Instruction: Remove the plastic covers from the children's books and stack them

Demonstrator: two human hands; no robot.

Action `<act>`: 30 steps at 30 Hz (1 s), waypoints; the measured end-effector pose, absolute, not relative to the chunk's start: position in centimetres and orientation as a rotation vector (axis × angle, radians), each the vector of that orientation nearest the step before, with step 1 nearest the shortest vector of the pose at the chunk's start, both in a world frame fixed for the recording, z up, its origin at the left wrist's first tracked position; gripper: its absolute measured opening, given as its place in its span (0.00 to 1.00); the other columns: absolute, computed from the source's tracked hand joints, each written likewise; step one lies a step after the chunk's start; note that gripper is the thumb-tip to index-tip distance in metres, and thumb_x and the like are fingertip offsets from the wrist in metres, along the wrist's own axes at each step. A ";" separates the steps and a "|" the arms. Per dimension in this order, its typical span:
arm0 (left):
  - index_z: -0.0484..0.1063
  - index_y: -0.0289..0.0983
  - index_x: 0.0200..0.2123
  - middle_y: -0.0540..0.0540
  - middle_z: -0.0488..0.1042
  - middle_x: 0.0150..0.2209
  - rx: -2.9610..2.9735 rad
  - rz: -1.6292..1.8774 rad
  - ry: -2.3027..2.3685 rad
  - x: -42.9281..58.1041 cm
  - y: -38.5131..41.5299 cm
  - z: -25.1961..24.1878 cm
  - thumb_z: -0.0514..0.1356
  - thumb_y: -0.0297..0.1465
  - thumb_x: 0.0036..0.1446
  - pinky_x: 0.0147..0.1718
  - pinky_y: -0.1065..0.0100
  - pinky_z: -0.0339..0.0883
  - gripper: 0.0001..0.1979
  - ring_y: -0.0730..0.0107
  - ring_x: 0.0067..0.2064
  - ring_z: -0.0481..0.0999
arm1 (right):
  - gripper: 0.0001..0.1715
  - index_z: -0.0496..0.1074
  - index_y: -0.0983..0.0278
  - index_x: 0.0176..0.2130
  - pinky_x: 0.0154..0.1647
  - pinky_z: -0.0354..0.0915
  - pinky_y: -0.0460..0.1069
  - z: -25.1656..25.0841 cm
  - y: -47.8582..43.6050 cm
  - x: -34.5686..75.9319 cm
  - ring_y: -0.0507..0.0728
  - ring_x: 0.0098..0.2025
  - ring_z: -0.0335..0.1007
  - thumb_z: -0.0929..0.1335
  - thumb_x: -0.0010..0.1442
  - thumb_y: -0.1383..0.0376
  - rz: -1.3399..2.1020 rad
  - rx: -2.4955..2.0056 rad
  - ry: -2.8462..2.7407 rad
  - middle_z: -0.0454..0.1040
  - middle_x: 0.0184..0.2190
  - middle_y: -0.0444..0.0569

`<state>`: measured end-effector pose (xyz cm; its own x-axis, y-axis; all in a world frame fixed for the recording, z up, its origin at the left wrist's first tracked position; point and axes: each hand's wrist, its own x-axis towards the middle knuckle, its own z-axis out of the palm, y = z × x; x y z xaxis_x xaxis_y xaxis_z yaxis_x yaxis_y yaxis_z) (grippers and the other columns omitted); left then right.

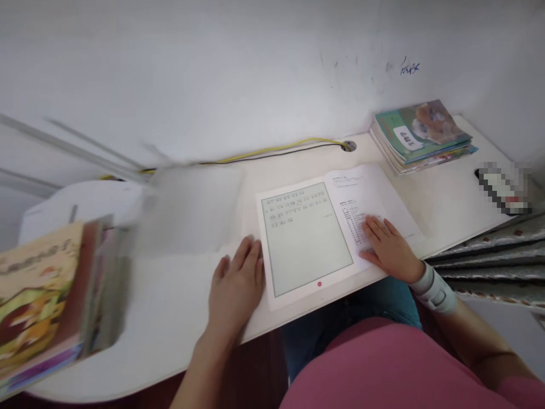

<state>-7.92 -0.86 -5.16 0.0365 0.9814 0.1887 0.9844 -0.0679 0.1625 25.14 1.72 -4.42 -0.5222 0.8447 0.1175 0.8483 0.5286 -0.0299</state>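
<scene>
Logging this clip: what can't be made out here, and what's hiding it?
All in the head view:
Open book: most print too small; part of a page hidden by the right hand.
Dark-edged object, right: pixelated.
Grey patch: too blurred to identify.
Books, left: blurred, cut off by the edge.

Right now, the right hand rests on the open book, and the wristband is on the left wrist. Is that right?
Not quite: the head view shows the wristband on the right wrist. The right hand does rest on the open book.
</scene>
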 end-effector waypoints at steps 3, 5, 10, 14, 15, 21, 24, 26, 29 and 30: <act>0.62 0.32 0.60 0.36 0.61 0.62 -2.229 -0.315 -2.145 -8.0 -1.4 -4.9 0.40 0.36 0.64 0.60 0.45 0.51 0.27 0.51 0.60 0.66 | 0.37 0.59 0.78 0.60 0.63 0.52 0.62 -4.6 1.1 24.8 0.66 0.64 0.52 0.57 0.65 0.52 -0.066 -1.457 -2.633 0.57 0.62 0.68; 0.62 0.34 0.60 0.37 0.61 0.62 -2.217 -0.261 -2.163 -8.3 -2.0 -4.6 0.40 0.35 0.64 0.61 0.43 0.48 0.26 0.51 0.59 0.66 | 0.37 0.59 0.79 0.60 0.63 0.52 0.62 -4.9 0.6 24.5 0.67 0.64 0.52 0.58 0.65 0.52 -0.076 -1.443 -2.622 0.58 0.62 0.69; 0.60 0.33 0.61 0.34 0.56 0.65 -2.230 -0.481 -2.204 -7.6 -2.9 -3.6 0.42 0.32 0.63 0.61 0.42 0.49 0.25 0.52 0.66 0.53 | 0.36 0.58 0.78 0.61 0.62 0.54 0.62 -5.3 0.1 23.7 0.67 0.65 0.52 0.58 0.65 0.53 -0.055 -1.396 -2.593 0.58 0.62 0.70; 0.47 0.37 0.66 0.38 0.45 0.68 -2.266 -0.902 -2.275 -4.8 -2.2 -2.7 0.44 0.38 0.65 0.62 0.50 0.52 0.28 0.58 0.68 0.47 | 0.36 0.61 0.79 0.59 0.60 0.57 0.60 -5.1 0.5 23.6 0.67 0.63 0.55 0.57 0.66 0.53 -0.081 -1.376 -2.606 0.59 0.61 0.71; 0.44 0.38 0.67 0.38 0.43 0.69 -2.293 -0.928 -2.314 -4.2 -1.9 -2.8 0.44 0.39 0.65 0.62 0.51 0.51 0.29 0.59 0.68 0.45 | 0.36 0.61 0.79 0.59 0.60 0.57 0.60 -5.1 0.6 23.6 0.67 0.63 0.55 0.57 0.66 0.53 -0.089 -1.374 -2.606 0.60 0.61 0.70; 0.44 0.28 0.66 0.24 0.46 0.66 -2.322 -0.745 -2.342 -3.7 -1.4 -5.5 0.46 0.49 0.62 0.60 0.39 0.48 0.39 0.44 0.67 0.42 | 0.36 0.60 0.78 0.60 0.60 0.58 0.61 -5.4 0.5 23.7 0.67 0.63 0.55 0.56 0.66 0.52 -0.075 -1.365 -2.580 0.59 0.61 0.70; 0.43 0.27 0.66 0.23 0.49 0.65 -2.269 -0.687 -2.316 -4.9 -1.7 -6.4 0.45 0.48 0.62 0.59 0.39 0.49 0.38 0.44 0.67 0.46 | 0.37 0.57 0.77 0.61 0.60 0.56 0.62 -5.6 0.4 23.4 0.67 0.64 0.53 0.56 0.66 0.52 -0.050 -1.380 -2.556 0.58 0.61 0.70; 0.42 0.28 0.66 0.24 0.50 0.65 -2.273 -0.690 -2.288 -5.5 -1.9 -6.5 0.44 0.48 0.63 0.60 0.41 0.50 0.37 0.46 0.67 0.49 | 0.37 0.56 0.77 0.62 0.61 0.56 0.62 -5.7 0.4 23.1 0.67 0.65 0.52 0.56 0.66 0.52 -0.036 -1.405 -2.542 0.58 0.62 0.70; 0.41 0.28 0.66 0.25 0.52 0.64 -2.250 -0.723 -2.280 -5.9 -2.0 -6.4 0.43 0.47 0.63 0.59 0.41 0.51 0.37 0.45 0.66 0.51 | 0.38 0.54 0.77 0.63 0.61 0.54 0.63 -5.6 0.2 22.6 0.67 0.65 0.50 0.57 0.65 0.52 -0.025 -1.460 -2.523 0.57 0.62 0.70; 0.41 0.27 0.66 0.24 0.52 0.64 -2.245 -0.725 -2.288 -5.9 -2.0 -6.4 0.43 0.47 0.63 0.59 0.41 0.51 0.37 0.45 0.66 0.52 | 0.38 0.54 0.77 0.63 0.61 0.54 0.63 -5.6 0.1 22.5 0.68 0.65 0.50 0.57 0.65 0.52 -0.027 -1.481 -2.517 0.56 0.62 0.70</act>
<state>-5.86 -2.01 -6.36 -0.0613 0.9779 0.1998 0.9143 -0.0252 0.4042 22.51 0.13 -5.55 -0.4680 0.8612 0.1983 0.8653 0.4921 -0.0953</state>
